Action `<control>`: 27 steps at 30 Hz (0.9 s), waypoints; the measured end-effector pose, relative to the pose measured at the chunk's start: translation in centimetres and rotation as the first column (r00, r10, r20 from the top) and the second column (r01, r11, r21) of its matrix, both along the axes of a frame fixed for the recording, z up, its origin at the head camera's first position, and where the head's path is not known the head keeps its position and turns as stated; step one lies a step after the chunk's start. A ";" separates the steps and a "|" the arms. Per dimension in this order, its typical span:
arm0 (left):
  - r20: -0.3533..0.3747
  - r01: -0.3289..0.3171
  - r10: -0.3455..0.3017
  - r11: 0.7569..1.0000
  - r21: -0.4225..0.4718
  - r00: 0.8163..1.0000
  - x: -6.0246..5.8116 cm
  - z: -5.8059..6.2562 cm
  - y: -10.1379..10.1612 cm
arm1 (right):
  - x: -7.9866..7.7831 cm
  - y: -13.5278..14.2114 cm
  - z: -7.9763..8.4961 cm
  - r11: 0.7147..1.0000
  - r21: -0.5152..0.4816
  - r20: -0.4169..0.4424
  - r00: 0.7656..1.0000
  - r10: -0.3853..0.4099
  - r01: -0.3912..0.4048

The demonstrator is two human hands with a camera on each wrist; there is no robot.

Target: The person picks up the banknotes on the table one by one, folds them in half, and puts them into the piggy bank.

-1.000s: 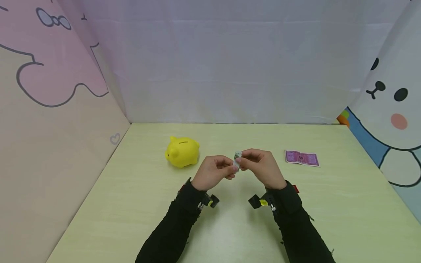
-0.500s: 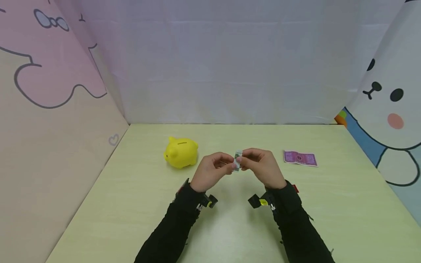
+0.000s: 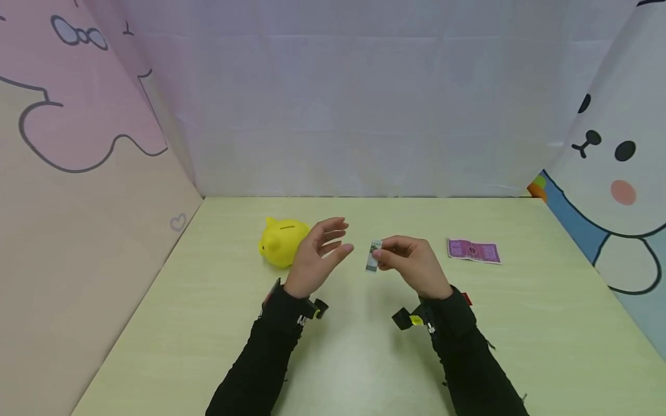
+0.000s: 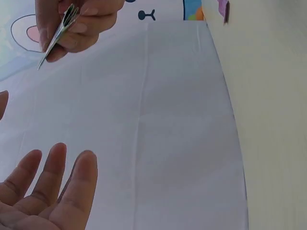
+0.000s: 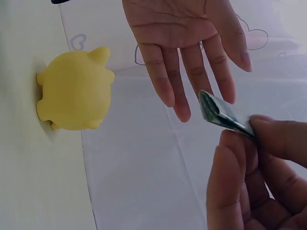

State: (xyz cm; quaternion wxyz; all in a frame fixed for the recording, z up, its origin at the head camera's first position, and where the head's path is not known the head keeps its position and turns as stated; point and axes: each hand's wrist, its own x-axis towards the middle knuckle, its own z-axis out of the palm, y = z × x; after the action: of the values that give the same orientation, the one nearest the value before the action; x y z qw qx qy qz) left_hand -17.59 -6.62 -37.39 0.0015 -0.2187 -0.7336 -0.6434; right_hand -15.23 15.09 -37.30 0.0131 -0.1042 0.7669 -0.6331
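Folded note (image 3: 372, 261), right of pig (image 3: 278, 247), pinched in the right hand (image 3: 416, 264); left hand (image 3: 315, 259), fingers spread, near pig. I judge folding finished, the next move needing a steady pinch

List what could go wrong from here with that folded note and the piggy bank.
Only the right hand pinches the folded note, above the table, so a loose grip might drop it. The note's layers gape at one end in the right wrist view, so it could spring open. The open left hand partly covers the yellow piggy bank in the head view; a careless move might bump it.
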 end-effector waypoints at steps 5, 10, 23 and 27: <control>-0.082 -0.078 0.076 0.997 -0.014 0.994 -0.4 0.3 -1.5 | 0.1 0.0 0.0 1.000 0.004 -0.004 1.000 0.004 -0.004; -0.140 -0.186 0.173 0.979 -0.082 0.975 -1.1 0.1 -3.4 | 0.2 0.1 0.0 1.000 -0.010 -0.008 1.000 0.020 -0.020; -0.077 -0.314 0.305 0.916 -0.250 0.949 -3.7 -1.5 -8.3 | 0.3 0.1 0.1 0.999 -0.007 -0.004 0.999 0.050 -0.050; -0.003 -0.325 0.339 0.898 -0.296 0.941 -4.6 -2.4 -9.3 | 0.3 0.1 0.0 0.999 -0.003 -0.003 0.999 0.054 -0.054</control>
State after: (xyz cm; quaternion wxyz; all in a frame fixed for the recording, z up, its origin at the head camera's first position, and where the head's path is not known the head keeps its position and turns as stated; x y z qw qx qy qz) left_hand -22.19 -15.96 -39.80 0.0610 -0.0725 -0.8468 -0.5234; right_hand -14.95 15.20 -37.26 0.0290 -0.1257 0.7629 -0.6334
